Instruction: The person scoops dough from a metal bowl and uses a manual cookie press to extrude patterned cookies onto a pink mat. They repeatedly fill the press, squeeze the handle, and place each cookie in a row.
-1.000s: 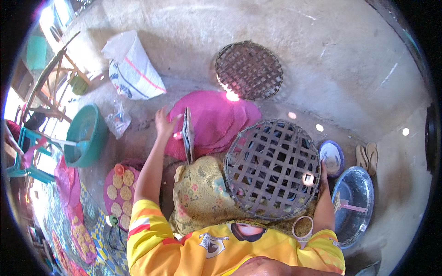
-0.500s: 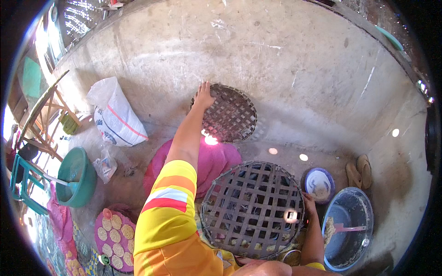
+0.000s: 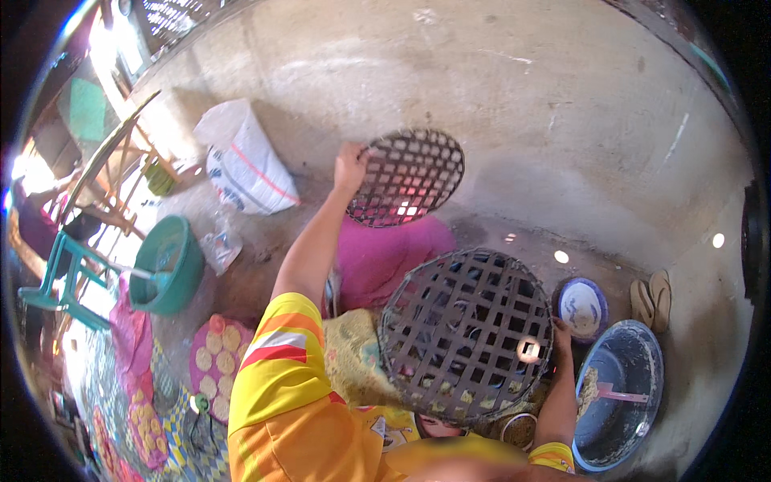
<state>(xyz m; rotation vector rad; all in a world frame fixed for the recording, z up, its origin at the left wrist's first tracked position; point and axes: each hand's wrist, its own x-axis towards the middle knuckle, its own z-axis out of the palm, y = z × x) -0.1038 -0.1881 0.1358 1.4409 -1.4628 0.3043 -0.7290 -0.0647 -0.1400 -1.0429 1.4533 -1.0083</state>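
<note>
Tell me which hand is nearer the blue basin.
Right. The right hand is just left of the blue basin, at the rim of the near tray; the left hand is far up-left, holding the far tray.

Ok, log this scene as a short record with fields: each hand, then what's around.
Left hand: grips the rim of a small, round, dark woven lattice tray
Right hand: holds the right rim of a larger, round, dark woven lattice tray
Between trays: bright pink cloth, partly hidden
Right side: round blue basin holding a pink-handled utensil; tan sandals
Left side: round green basin; white sack with a red stripe
</note>
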